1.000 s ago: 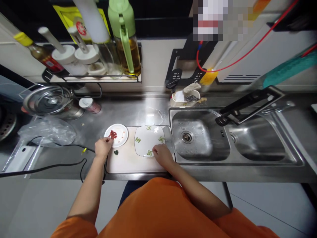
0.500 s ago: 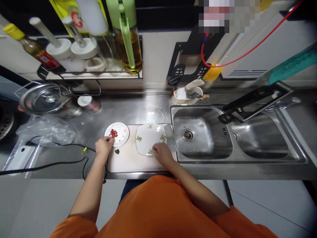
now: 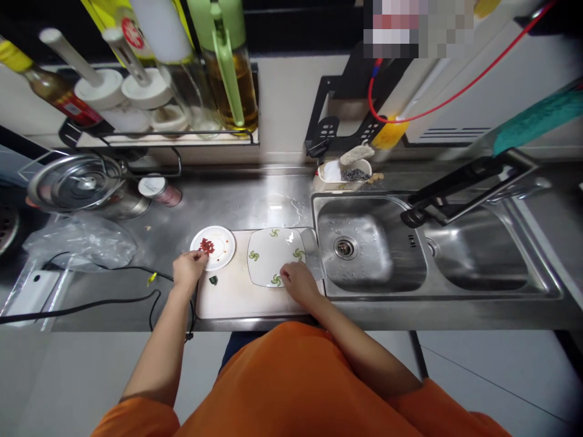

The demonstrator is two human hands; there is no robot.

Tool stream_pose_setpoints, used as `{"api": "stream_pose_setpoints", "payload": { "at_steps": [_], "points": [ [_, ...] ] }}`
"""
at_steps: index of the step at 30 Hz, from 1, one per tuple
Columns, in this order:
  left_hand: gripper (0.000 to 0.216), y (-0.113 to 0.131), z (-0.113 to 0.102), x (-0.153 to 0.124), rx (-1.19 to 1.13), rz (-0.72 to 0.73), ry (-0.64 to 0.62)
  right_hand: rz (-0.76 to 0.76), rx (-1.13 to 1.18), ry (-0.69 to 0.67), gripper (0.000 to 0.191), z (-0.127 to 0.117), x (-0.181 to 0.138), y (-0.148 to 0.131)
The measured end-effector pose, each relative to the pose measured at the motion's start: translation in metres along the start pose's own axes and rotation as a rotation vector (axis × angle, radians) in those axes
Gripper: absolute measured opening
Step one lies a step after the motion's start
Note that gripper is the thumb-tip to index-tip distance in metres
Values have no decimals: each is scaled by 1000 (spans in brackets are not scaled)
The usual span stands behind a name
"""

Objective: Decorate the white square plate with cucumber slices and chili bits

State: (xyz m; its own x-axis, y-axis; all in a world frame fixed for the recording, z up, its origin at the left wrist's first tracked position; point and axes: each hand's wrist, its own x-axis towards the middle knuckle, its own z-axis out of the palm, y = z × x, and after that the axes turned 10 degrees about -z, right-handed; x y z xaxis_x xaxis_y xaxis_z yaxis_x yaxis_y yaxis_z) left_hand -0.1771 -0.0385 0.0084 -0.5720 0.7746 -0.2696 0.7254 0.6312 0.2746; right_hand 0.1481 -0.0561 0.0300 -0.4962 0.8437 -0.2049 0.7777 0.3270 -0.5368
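My left hand (image 3: 188, 270) reaches over the near left rim of a small round white plate (image 3: 224, 258). Its fingertips are pinched together beside a little heap of chopped red pieces (image 3: 206, 246); what lies between them is too small to make out. My right hand (image 3: 298, 282) is curled closed over the lower right corner of a square white plate (image 3: 268, 261) with green swirls. Its fingertips point down at the plate, and anything in them is hidden. Both plates rest on a pale cutting board (image 3: 232, 303). A flat metal blade (image 3: 314, 258) partly shows at the square plate's right edge.
A dark green scrap (image 3: 213, 280) lies on the board. To the right is a double sink (image 3: 373, 243) with a black faucet (image 3: 450, 188). Leftward are a black cable (image 3: 91, 301), a plastic bag (image 3: 82, 243), a lidded pot (image 3: 86, 182) and a small jar (image 3: 160, 190).
The view has shifted slightly, so things on the counter appear a little further left. Both hands keep nearly the same place and closed shape over their plates.
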Motion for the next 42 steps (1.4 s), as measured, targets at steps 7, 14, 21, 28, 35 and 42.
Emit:
{"api": "stream_pose_setpoints", "payload": {
  "at_steps": [7, 14, 21, 28, 35, 42],
  "points": [
    [27, -3, -5, -5, -35, -26, 6, 5, 12, -30, 18, -5, 2, -1],
    [29, 15, -11, -29, -164, -70, 24, -2, 37, -3, 19, -5, 13, -1],
    [21, 62, 25, -72, -411, 230, -152, 17, 337, 90, 15, 4, 45, -7],
    [15, 75, 49, -81, -487, 268, -144, 58, 426, 187, 13, 19, 67, -13],
    [13, 77, 56, -80, -508, 238, -126, 48, 420, 194, 11, 29, 76, -14],
    [15, 80, 59, -80, -491, 247, -99, 19, 404, 208, 12, 34, 81, -13]
  ]
}}
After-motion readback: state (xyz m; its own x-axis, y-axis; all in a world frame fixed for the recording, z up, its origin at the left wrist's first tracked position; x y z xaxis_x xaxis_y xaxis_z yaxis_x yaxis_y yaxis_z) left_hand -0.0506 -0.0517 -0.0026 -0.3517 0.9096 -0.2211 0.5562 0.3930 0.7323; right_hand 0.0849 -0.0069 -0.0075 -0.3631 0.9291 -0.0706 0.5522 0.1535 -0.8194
